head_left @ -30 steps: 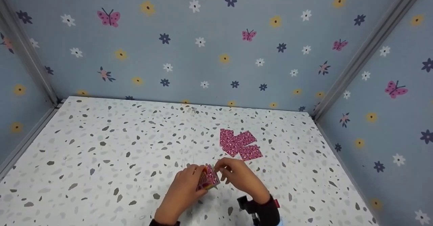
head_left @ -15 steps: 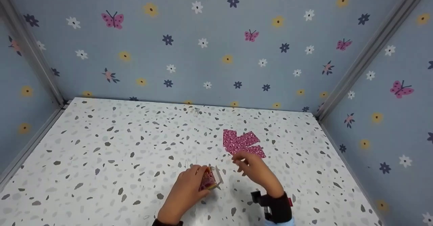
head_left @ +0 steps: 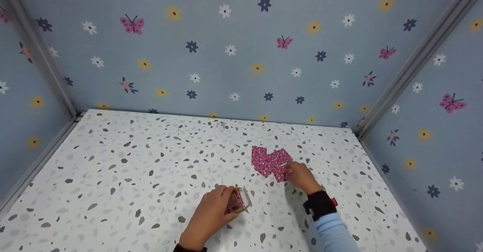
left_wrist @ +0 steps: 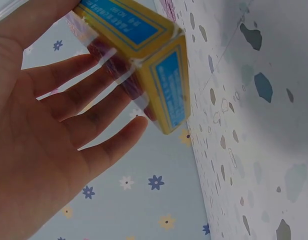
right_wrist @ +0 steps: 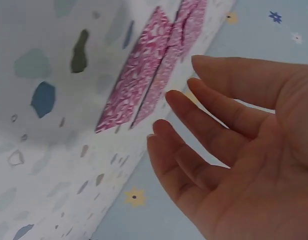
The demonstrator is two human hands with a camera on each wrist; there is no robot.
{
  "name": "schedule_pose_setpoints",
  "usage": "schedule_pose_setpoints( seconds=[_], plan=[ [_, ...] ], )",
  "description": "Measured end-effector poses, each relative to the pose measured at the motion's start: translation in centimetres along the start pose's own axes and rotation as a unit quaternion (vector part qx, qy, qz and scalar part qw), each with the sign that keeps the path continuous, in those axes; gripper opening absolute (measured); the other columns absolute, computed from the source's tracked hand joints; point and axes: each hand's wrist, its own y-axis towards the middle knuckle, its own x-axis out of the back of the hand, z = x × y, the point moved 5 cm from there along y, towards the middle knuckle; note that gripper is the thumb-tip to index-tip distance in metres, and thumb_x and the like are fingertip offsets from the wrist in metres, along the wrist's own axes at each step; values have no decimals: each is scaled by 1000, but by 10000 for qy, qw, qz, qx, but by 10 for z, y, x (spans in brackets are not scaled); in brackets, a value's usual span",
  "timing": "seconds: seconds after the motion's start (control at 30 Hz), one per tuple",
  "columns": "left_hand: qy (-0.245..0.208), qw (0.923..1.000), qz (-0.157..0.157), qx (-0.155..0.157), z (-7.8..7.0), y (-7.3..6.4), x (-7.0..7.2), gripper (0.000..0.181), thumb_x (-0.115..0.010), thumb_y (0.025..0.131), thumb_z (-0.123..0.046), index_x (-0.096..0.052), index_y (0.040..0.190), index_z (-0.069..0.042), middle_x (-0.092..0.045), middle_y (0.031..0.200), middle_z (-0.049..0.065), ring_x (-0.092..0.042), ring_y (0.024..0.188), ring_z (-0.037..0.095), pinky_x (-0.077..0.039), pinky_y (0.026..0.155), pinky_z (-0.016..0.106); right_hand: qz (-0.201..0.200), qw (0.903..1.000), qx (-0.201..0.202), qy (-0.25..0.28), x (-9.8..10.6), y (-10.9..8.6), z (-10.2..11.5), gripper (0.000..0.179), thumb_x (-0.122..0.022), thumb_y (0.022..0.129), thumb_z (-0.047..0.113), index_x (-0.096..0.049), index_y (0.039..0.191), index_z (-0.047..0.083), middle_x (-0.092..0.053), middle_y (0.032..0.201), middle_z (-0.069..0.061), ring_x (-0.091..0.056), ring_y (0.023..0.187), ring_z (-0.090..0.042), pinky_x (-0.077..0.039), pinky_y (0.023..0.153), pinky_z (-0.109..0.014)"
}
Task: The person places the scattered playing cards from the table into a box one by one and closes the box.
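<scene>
My left hand (head_left: 211, 212) grips a small card box (head_left: 235, 201) between thumb and fingers, low over the table. In the left wrist view the card box (left_wrist: 144, 47) is yellow with blue printed panels and a clear window. Its flap end stands open toward the right in the head view, and pink-patterned content shows in it. My right hand (head_left: 302, 177) is at the right edge of several pink-patterned cards (head_left: 266, 163) that lie overlapping on the table. The right wrist view shows the right hand (right_wrist: 239, 135) with loosely bent fingers, apart from the cards (right_wrist: 139, 75) and holding nothing.
A white speckled table (head_left: 151, 161) lies under both hands. A light-blue wall (head_left: 226, 29) with flowers and butterflies stands behind it, with further patterned walls at left and right. Grey metal posts (head_left: 411, 67) stand at the corners.
My right hand has moved from beside the box's flap out to the right and forward, to the cards. The left hand still holds the box in nearly the same place.
</scene>
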Motion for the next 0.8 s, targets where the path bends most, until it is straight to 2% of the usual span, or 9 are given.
schedule_pose_setpoints(
  seconds=[0.2, 0.37, 0.53, 0.6, 0.7, 0.8],
  plan=[
    [-73, 10000, 47, 8, -1, 1, 0, 62, -76, 74, -30, -53, 124, -1, -57, 110, 10, -58, 97, 25, -45, 87, 44, 31, 9993, 281, -257, -8, 9, -10, 32, -70, 78, 5, -63, 109, 3, -65, 100, -11, -56, 98, -32, -46, 86, -46],
    [-90, 9999, 87, 36, -1, 1, -1, 61, -76, 74, -30, -53, 123, -1, -57, 110, 9, -58, 97, 25, -46, 87, 44, 210, 9993, 209, -243, -11, 10, -18, 37, -69, 78, 5, -61, 114, 6, -64, 103, -9, -57, 99, -30, -46, 89, -47],
    [-43, 10000, 44, 54, -1, 0, 0, 62, -76, 74, -31, -53, 124, -1, -57, 110, 9, -57, 98, 25, -45, 88, 45, 263, 9985, 111, -463, -10, 8, -21, 47, -69, 79, 7, -55, 123, 4, -58, 118, -14, -50, 111, -36, -36, 98, -55],
    [-28, 9999, 60, 90, 1, 1, 1, 62, -75, 75, -31, -53, 124, -1, -57, 111, 10, -57, 99, 25, -44, 89, 45, 329, 9974, 37, -642, -9, 8, -22, 46, -70, 79, 9, -55, 122, 3, -57, 120, -16, -48, 112, -37, -34, 98, -56],
    [-33, 9998, 113, 142, 2, 1, 1, 63, -75, 75, -32, -52, 125, -1, -57, 112, 10, -57, 100, 26, -44, 90, 46, 472, 9948, 38, -902, -8, 8, -22, 43, -73, 77, 12, -57, 116, 1, -57, 113, -17, -50, 106, -36, -38, 94, -53],
    [-72, 9997, 160, 180, 3, 1, 1, 65, -75, 75, -33, -52, 126, -1, -57, 113, 11, -57, 100, 26, -43, 92, 46, 655, 9941, -28, -865, -6, 5, -22, 43, -76, 73, 10, -57, 112, 2, -56, 107, -16, -50, 99, -34, -41, 89, -50]
  ],
)
